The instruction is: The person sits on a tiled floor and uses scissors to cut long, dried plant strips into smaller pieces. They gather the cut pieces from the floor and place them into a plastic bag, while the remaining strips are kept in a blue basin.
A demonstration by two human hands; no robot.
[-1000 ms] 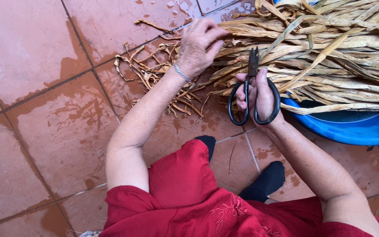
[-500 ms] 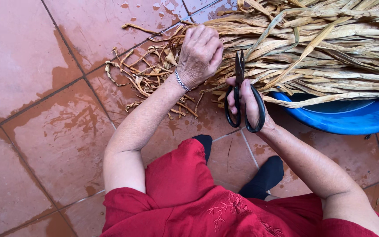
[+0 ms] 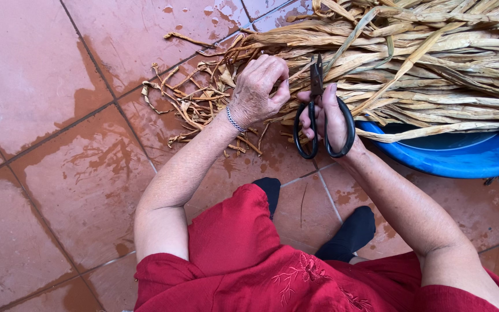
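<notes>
Dried leaves (image 3: 411,63) lie bundled across the blue basin (image 3: 463,156), from 12 to 3 o'clock; your left hand (image 3: 258,89) is clamped on their butt ends; your right hand (image 3: 327,118) grips black scissors (image 3: 321,115), blades nearly together; trim clear of the fingers, letting offcuts (image 3: 194,107) fall at 10 o'clock on the wet floor tiles (image 3: 59,144).

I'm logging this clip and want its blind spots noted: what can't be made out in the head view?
- Blue basin: mostly covered by the dried leaf bundle and cut off by the right edge; contents unseen.
- Bundle's far ends: cut off by the top and right edges.
- Scissors blades: tips lost among the leaves.
- Left hand: curled fingers hide what it grips.
- Right hand: fingers partly hidden by the scissor loops.
- Feet: partly under the red garment.
</notes>
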